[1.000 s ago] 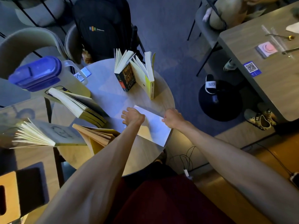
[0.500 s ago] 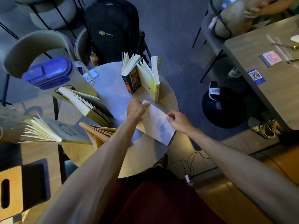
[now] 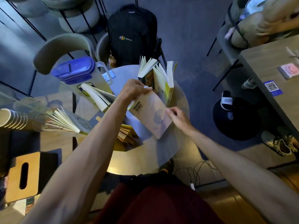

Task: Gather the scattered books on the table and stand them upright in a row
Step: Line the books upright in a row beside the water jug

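A pale-covered book is tilted up off the round table. My left hand grips its far top corner and my right hand holds its right edge. Just behind it two books stand upright with pages fanned: a dark-covered book and a yellow-spined book. An open book lies left of my left arm. A yellowish book lies partly hidden under that arm. Another fanned book rests at the left.
A clear jug with a blue lid stands at the table's back left. Stacked paper cups lie far left. A black backpack sits on the chair behind. A second table is at right, and cables run on the floor.
The pale book was lying flat under both hands; now it is lifted and tilted toward the two standing books. My left hand moved up and away along with its far corner.
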